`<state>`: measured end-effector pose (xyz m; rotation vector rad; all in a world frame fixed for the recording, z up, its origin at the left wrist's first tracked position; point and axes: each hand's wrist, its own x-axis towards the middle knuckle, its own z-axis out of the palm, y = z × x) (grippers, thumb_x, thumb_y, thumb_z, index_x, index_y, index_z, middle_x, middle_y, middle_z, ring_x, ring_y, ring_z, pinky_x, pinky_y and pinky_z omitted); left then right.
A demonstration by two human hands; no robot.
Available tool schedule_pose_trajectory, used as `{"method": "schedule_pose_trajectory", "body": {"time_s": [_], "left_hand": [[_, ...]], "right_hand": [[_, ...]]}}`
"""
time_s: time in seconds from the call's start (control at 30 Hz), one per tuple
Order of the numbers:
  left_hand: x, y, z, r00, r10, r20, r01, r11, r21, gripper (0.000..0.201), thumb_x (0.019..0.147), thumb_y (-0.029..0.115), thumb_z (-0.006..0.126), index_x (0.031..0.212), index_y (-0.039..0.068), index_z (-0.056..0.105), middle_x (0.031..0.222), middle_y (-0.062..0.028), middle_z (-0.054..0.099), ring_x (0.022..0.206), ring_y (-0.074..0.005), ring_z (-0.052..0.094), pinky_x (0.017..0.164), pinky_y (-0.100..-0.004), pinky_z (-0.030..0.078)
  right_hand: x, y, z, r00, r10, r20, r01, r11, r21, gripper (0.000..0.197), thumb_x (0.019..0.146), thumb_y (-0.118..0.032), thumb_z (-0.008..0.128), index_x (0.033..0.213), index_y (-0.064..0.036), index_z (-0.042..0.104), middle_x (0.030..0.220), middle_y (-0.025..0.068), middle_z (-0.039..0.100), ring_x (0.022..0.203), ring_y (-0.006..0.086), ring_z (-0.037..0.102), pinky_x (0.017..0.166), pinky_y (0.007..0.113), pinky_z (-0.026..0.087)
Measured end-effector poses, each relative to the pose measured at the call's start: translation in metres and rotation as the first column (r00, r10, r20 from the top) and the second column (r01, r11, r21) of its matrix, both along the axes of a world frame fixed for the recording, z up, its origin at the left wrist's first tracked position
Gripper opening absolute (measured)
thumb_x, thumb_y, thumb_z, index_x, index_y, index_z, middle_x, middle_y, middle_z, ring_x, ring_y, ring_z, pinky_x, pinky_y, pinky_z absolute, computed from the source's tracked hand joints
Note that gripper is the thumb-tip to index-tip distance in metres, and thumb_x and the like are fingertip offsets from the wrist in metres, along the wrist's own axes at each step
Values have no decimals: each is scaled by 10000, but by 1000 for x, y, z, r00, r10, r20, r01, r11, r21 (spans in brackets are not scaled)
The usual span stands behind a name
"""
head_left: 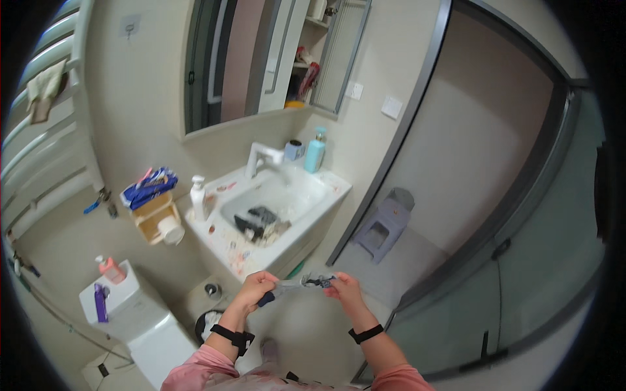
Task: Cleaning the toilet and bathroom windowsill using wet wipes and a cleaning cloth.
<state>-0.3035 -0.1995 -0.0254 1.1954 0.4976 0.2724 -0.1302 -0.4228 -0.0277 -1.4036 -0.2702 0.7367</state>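
A small grey sock [293, 284] with dark navy parts is stretched between my hands, in front of the sink's near corner. My left hand [256, 290] pinches its left end, where a dark tip hangs below my fingers. The other end, bunched and patterned dark, is gripped by my right hand [343, 289]. In the white sink basin [306, 193] lies a heap of dark and pale cloth pieces [262, 225]; their exact kind is hard to make out. A white faucet [262, 158] stands behind the basin.
A white pump bottle [199, 197] and a turquoise pump bottle [316, 151] flank the basin. At left are a wall basket [156, 218], a toilet [147, 319] and a waste bin [207, 323]. A grey stool [386, 225] stands beyond the door frame; a glass door [482, 287] is on the right.
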Motion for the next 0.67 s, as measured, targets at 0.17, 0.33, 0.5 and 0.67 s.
{"method": "schedule_pose_trajectory", "body": {"time_s": [0.17, 0.33, 0.5, 0.67], "left_hand": [[115, 101, 0, 969, 235, 79, -225, 967, -123, 63, 834, 13, 621, 813, 68, 643, 686, 20, 580, 561, -66, 496, 503, -227, 378], [204, 175, -15, 933, 345, 106, -329, 933, -143, 187, 870, 65, 641, 1056, 69, 655, 956, -53, 639, 826, -160, 623, 688, -286, 516], [259, 193, 8, 939, 342, -35, -343, 925, -166, 706, 930, 287, 651, 1506, 41, 326, 1417, -143, 453, 1290, -254, 462, 1081, -341, 356], [290, 225, -66, 869, 444, -218, -452, 892, 13, 736, 909, 305, 673, 1505, 39, 333, 1545, -214, 324, 1427, -314, 318, 1139, -379, 278]], "right_hand": [[126, 88, 19, 979, -87, 185, 97, 994, -45, 126, 913, -129, 571, 976, -56, 652, 784, 15, 640, 665, 111, 595, 636, 255, 504], [226, 173, 31, 992, 62, 106, -65, 998, 22, 179, 915, -125, 563, 1047, -33, 640, 856, 40, 652, 712, 125, 603, 659, 262, 501], [331, 289, -18, 966, 257, 0, -256, 963, -79, 488, 896, -209, 622, 1322, -7, 498, 1122, 130, 619, 1006, 215, 624, 874, 350, 514], [434, 385, -131, 466, 770, 436, -377, 618, -690, 818, 870, -342, 669, 1523, -66, 261, 1424, 233, 464, 1303, 366, 484, 1060, 469, 413]]}}
